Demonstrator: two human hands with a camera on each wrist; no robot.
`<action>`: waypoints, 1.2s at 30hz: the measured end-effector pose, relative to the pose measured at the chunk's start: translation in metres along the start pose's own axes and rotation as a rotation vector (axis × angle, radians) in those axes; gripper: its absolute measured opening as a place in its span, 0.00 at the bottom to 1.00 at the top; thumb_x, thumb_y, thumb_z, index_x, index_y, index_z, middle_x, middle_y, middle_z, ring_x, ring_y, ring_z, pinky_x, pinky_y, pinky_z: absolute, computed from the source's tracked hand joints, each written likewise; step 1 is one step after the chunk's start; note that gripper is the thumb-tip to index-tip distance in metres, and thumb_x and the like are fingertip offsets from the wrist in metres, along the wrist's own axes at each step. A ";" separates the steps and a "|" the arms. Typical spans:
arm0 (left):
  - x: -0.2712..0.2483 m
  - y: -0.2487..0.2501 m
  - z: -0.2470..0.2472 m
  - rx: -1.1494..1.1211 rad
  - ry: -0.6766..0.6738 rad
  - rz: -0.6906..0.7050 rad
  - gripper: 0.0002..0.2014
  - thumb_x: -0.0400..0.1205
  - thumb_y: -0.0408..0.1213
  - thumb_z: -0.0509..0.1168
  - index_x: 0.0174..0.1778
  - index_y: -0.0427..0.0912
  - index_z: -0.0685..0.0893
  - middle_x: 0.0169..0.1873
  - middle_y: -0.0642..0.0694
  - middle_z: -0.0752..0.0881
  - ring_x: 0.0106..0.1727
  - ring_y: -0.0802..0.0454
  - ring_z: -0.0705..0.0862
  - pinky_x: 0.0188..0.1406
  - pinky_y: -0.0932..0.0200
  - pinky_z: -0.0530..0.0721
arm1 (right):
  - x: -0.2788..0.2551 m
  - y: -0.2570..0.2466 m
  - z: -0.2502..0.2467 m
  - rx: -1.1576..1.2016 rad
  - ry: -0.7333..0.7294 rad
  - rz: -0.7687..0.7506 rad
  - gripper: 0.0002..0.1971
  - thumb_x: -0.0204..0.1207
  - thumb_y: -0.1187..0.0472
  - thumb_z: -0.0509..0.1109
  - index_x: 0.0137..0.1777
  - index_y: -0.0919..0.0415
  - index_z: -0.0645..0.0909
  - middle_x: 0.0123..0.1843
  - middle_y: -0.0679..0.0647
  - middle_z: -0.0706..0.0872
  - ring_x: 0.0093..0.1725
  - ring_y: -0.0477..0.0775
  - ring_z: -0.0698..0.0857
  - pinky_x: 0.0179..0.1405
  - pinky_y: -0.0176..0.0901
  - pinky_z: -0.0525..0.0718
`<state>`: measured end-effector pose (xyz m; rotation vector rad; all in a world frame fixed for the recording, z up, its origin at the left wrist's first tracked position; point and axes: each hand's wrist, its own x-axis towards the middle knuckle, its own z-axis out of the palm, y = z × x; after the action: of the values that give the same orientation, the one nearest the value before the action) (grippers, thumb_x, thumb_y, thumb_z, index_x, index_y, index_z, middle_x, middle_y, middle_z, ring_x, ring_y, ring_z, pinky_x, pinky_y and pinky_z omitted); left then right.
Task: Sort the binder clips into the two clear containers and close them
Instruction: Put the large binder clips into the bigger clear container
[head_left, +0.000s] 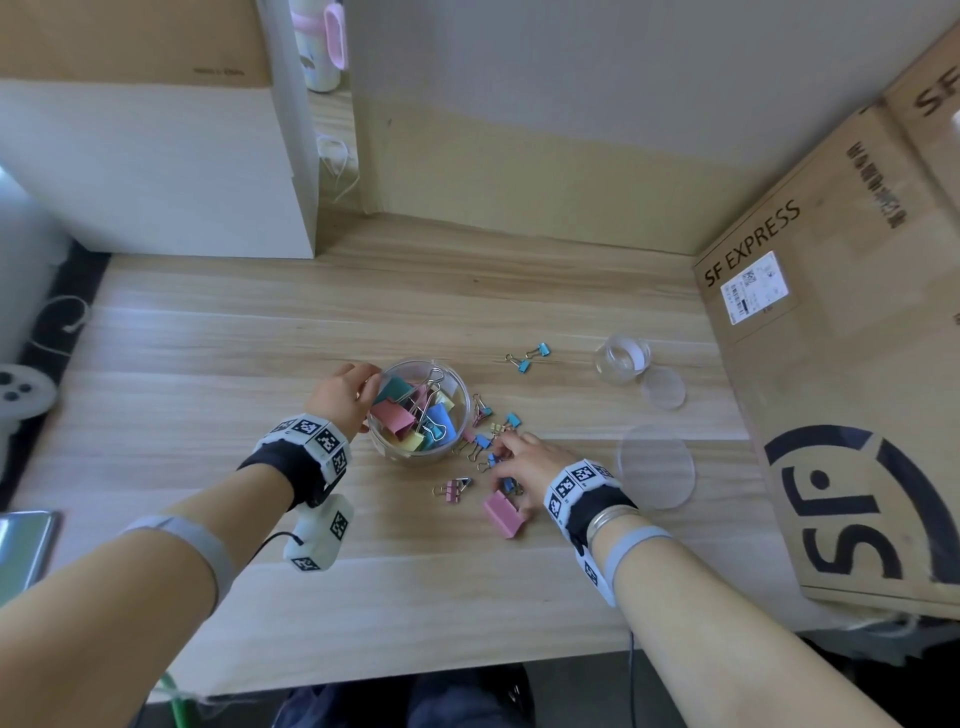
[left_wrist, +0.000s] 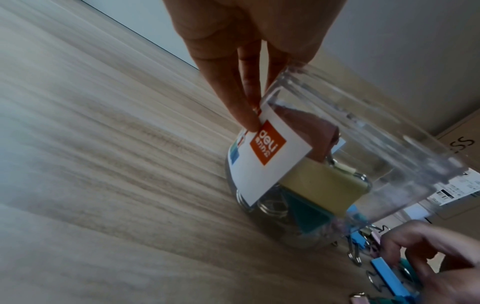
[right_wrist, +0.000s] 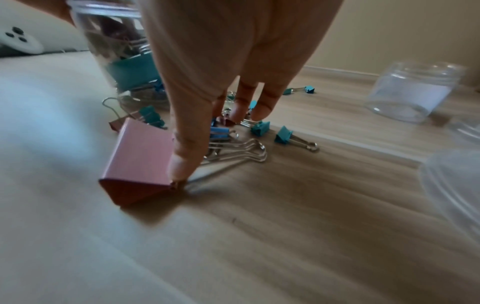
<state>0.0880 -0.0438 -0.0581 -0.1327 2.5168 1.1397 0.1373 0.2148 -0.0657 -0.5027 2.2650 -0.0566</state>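
Note:
A large clear container (head_left: 418, 410) (left_wrist: 324, 156) stands mid-table with several big coloured clips inside. My left hand (head_left: 358, 392) (left_wrist: 259, 98) holds its left side, fingers (left_wrist: 241, 107) lying on the white and orange label. My right hand (head_left: 506, 470) (right_wrist: 207, 139) is spread low over a heap of small binder clips (head_left: 488, 441) (right_wrist: 259, 128). Its thumb tip touches the edge of a large pink clip (head_left: 501, 514) (right_wrist: 140, 160) on the table, and its fingertips (right_wrist: 240, 111) rest among the small clips. A small clear container (head_left: 621, 358) (right_wrist: 413, 94) stands open and empty at the right.
A small round lid (head_left: 662, 387) and a large round lid (head_left: 655, 465) lie right of the clips. Two small blue clips (head_left: 527, 356) lie farther back, a small pink one (head_left: 453, 488) nearer. A cardboard box (head_left: 852, 364) walls the right side; a white box (head_left: 156, 171) stands back left.

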 end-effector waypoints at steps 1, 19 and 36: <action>0.000 0.000 0.000 -0.005 0.001 -0.001 0.15 0.85 0.40 0.53 0.61 0.37 0.79 0.58 0.35 0.78 0.47 0.35 0.86 0.28 0.55 0.89 | 0.000 0.000 0.000 -0.001 0.008 0.002 0.23 0.57 0.59 0.83 0.52 0.43 0.82 0.71 0.50 0.69 0.71 0.56 0.67 0.63 0.52 0.75; -0.001 0.003 -0.002 -0.017 -0.008 0.006 0.15 0.85 0.38 0.53 0.60 0.37 0.80 0.55 0.33 0.78 0.47 0.34 0.85 0.38 0.43 0.91 | -0.008 -0.015 -0.082 0.737 0.464 0.096 0.13 0.79 0.60 0.65 0.62 0.57 0.82 0.56 0.52 0.89 0.45 0.52 0.87 0.46 0.38 0.83; 0.024 -0.002 -0.007 0.012 -0.006 0.007 0.14 0.85 0.35 0.52 0.58 0.33 0.80 0.53 0.31 0.78 0.42 0.33 0.86 0.21 0.61 0.87 | 0.024 -0.012 -0.080 0.627 0.733 0.243 0.13 0.80 0.67 0.60 0.57 0.57 0.84 0.61 0.54 0.85 0.47 0.48 0.82 0.55 0.44 0.84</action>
<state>0.0640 -0.0487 -0.0649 -0.1176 2.5204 1.1265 0.0693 0.1851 -0.0261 0.1706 2.7905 -0.9235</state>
